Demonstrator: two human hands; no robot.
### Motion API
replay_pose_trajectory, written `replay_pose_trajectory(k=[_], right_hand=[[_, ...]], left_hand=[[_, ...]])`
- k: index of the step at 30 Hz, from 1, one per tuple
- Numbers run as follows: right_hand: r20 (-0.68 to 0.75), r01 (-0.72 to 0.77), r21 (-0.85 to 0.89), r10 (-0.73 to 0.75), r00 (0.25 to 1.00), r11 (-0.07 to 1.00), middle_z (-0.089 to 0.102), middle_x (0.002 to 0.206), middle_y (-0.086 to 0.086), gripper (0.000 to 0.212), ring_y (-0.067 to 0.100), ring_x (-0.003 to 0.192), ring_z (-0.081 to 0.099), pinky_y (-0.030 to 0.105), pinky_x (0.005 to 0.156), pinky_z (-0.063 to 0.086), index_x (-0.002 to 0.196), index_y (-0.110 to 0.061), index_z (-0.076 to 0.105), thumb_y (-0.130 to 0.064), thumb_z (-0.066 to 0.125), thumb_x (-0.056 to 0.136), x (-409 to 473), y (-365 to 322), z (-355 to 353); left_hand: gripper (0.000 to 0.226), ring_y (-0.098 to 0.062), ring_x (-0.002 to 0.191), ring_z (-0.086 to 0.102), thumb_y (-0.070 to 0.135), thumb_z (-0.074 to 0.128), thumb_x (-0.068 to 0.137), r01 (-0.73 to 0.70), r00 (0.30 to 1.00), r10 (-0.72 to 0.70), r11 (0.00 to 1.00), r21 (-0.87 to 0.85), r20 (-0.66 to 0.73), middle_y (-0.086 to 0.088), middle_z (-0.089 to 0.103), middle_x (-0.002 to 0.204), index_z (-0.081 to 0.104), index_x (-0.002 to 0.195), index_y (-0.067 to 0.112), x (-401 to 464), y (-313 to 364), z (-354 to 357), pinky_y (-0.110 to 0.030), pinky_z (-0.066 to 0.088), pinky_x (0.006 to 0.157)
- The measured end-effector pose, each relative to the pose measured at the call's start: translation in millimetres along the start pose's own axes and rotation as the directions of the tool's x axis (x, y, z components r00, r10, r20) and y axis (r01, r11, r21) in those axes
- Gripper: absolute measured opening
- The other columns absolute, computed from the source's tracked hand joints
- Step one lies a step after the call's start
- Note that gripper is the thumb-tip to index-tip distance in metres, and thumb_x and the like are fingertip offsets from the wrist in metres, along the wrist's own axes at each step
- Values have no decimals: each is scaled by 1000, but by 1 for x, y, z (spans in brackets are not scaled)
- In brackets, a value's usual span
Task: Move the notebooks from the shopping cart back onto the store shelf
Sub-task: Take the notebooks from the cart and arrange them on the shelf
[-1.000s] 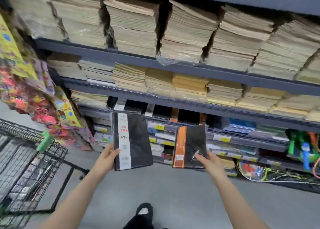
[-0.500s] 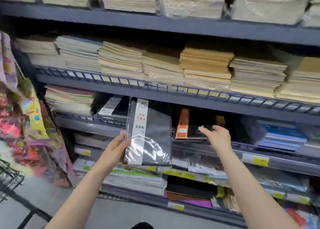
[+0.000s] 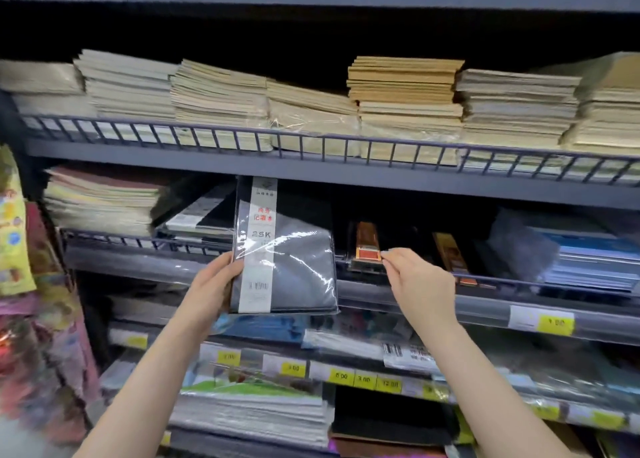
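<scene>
Wire rail (image 3: 346, 146) fronting paper stacks (image 3: 405, 90)

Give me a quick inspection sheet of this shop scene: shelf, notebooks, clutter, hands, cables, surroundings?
Surface: grey metal shelf with wire front rails, several tiers.
Job's things: black wrapped notebook with a white strip, held upright before the middle tier; orange-spined notebook lying flat on that tier.
Clutter: tan paper stacks above; yellow price tags below.
Grippers: left hand grips the black notebook's left edge; right hand, fingertips at the orange-spined notebook's front end.
Cables: nothing seen.
Surroundings: colourful packets hanging at left; cart out of view.
</scene>
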State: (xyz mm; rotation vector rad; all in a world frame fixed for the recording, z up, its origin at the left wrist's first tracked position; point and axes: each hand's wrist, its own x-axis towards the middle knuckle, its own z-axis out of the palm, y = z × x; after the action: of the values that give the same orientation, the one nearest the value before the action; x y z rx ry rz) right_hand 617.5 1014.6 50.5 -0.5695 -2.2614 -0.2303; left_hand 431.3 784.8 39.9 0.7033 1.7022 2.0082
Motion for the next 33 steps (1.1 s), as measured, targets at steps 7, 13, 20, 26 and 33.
replay_pose_trajectory(k=[7,13,20,26,33], right_hand=[[159,-179,80,164,973,981,73,91,-1,27,22,80,66,25,58,44,99,-19,70,-25,45,93,11,-7,-1],[178,-179,175,148,973,968,73,96,-6,26,15,84,65,19,54,38,109,-24,66,-23,47,93,2,-2,-1],[244,-288,432,197,950,855,62,121,-13,33,-1,104,58,23,91,46,123,-28,58,-29,52,91,-13,-7,-18],[626,-659,706,205,752,261,45,46,-7,53,10,44,39,18,50,39,143,-33,21,-32,44,94,-49,-49,-41],[657,-632,751,316,685,-192,35,40,-2,52,9,39,30,21,43,28,145,-24,22,-12,39,97,-24,-71,-31]], left_hand=[[22,-12,75,70,21,44,96,5,999,-7,999,47,41,-2,74,88,63,104,15,6,-4,0,-18,49,48],[23,-8,72,69,20,43,97,2,997,-6,999,48,78,1,74,87,64,105,17,5,-1,13,-16,47,47],[25,-18,84,65,23,42,97,23,996,-25,999,27,89,-1,73,91,65,106,19,4,-8,21,-24,42,57],[37,-22,91,55,38,55,88,111,984,-106,994,-22,142,-5,71,105,61,119,18,8,-11,38,-31,35,71],[33,-8,56,41,50,35,94,2,1000,-3,978,208,8,1,56,80,62,100,33,3,1,40,-28,37,53]])
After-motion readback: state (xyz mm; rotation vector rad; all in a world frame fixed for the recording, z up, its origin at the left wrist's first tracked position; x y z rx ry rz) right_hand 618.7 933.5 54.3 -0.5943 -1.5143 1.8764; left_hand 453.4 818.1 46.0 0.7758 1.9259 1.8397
